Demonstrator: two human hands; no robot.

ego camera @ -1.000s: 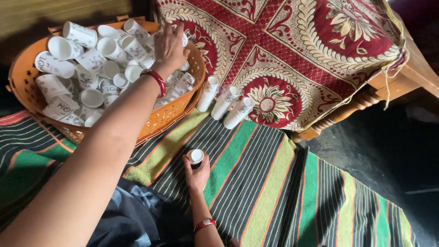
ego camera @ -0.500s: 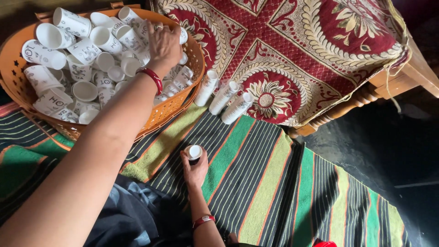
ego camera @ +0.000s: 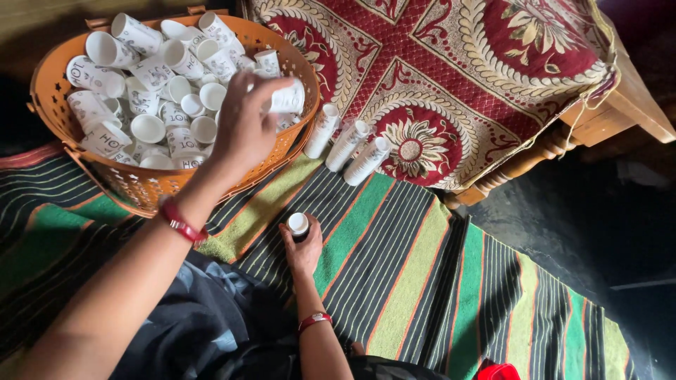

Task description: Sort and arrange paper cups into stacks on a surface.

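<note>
View from above onto a striped floor mat [ego camera: 415, 281] in green, black and ochre bands that fills the lower half of the frame. In the upper left stands an orange plastic basket [ego camera: 141, 184] with perforated walls, filled with loose white paper cups [ego camera: 151, 77] lying at all angles, most printed in grey. The left hand [ego camera: 246, 130], reaching in from the lower left with a red bangle [ego camera: 181, 224] at the wrist, is raised over the right part of the basket, its fingers closed around a single white cup [ego camera: 289, 97] held on its side just above the basket rim. The right hand [ego camera: 304, 252], at lower centre and wearing a red wrist band [ego camera: 315, 320], rests on the mat with its fingers wrapped around a short stack of cups [ego camera: 298, 224] standing upright, of which only the white round top shows. Just right of the basket, at upper centre, three longer stacks of white cups [ego camera: 348, 144] lie side by side on the mat, leaning against the edge of a red and cream patterned cloth [ego camera: 451, 77] that drapes a wooden piece of furniture [ego camera: 620, 105] in the upper right. Dark clothing [ego camera: 211, 317] covers the lap at lower left, and a small red object [ego camera: 498, 371] shows at the bottom edge
</note>
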